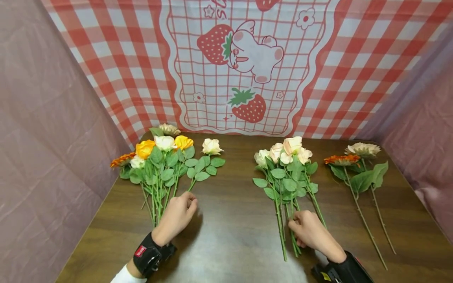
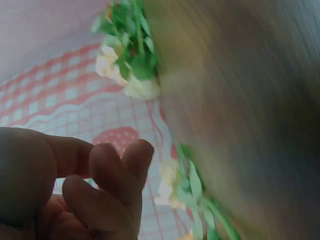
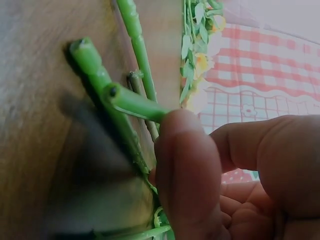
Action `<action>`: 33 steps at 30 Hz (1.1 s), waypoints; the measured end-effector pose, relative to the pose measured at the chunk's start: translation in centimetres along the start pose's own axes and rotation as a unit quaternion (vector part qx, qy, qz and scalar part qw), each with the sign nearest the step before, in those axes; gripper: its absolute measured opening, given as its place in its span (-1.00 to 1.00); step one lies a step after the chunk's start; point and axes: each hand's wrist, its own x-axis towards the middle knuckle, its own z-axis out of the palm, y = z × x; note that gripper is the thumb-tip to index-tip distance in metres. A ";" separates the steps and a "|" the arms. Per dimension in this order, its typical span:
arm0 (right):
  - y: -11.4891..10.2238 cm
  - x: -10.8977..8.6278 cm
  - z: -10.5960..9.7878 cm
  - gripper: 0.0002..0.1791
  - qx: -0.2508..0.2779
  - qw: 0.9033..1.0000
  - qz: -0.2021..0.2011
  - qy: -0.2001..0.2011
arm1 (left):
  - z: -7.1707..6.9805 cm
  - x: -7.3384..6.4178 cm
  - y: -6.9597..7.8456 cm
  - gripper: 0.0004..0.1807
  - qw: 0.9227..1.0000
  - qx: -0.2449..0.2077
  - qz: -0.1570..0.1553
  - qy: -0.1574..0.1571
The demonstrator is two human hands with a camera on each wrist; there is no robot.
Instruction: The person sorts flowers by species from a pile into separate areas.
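Rose stem (image 3: 140, 106), one, in pale bunch (image 1: 290, 184), right of centre on tabletop (image 1: 233, 220): clamped in grip of right hand (image 1: 313, 232). Left hand (image 1: 177, 214): grip loosely curled, empty, near single cream rose (image 1: 211, 146). Mixed bunch (image 1: 155, 155): far left corner. Orange flower (image 1: 342, 159): toward right edge. Step, presumably: sorting; next calls for careful untangling.

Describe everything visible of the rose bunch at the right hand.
The rose bunch has pale cream and peach blooms, green leaves and long green stems that look like plastic. It lies on the brown table, blooms toward the checked cloth, stem ends nearer the camera. The right hand pinches at least one stem near its end.
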 end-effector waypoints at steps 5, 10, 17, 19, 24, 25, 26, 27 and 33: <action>0.0 -0.2 -0.1 -0.74 -0.005 1.000 0.004 0.008 | 0.3 1.5 -1.4 -0.85 0.993 0.115 0.008 0.003; 0.1 -0.3 -0.2 -0.70 -0.029 0.999 0.009 0.014 | 0.2 2.2 -2.5 -0.80 0.982 0.188 0.005 -0.023; 0.2 -0.5 -0.2 -0.70 -0.064 0.998 0.007 0.023 | 0.2 2.4 -3.0 -0.85 0.974 0.226 0.021 -0.022; 0.2 -0.5 -0.1 -0.72 -0.072 0.997 0.006 0.023 | 0.2 2.4 -3.0 -0.86 0.974 0.225 0.022 -0.029; 0.2 -0.5 -0.1 -0.71 -0.083 0.996 0.004 0.015 | 0.2 2.2 -3.1 -0.85 0.979 0.197 0.022 -0.043; 0.2 -0.4 -0.1 -0.70 -0.084 0.996 0.004 0.013 | 0.2 2.1 -3.1 -0.85 0.981 0.190 0.024 -0.042; 0.2 -0.4 -0.1 -0.69 -0.086 0.996 0.003 0.012 | 0.1 2.0 -3.1 -0.84 0.982 0.182 0.024 -0.043; 0.2 -0.4 -0.2 -0.69 -0.090 0.996 0.004 0.011 | 0.1 2.0 -3.0 -0.84 0.983 0.177 0.028 -0.042; 0.6 -0.7 -0.4 -0.87 -0.113 0.993 0.011 0.013 | 0.1 1.3 -2.5 -0.82 0.988 0.144 0.053 -0.029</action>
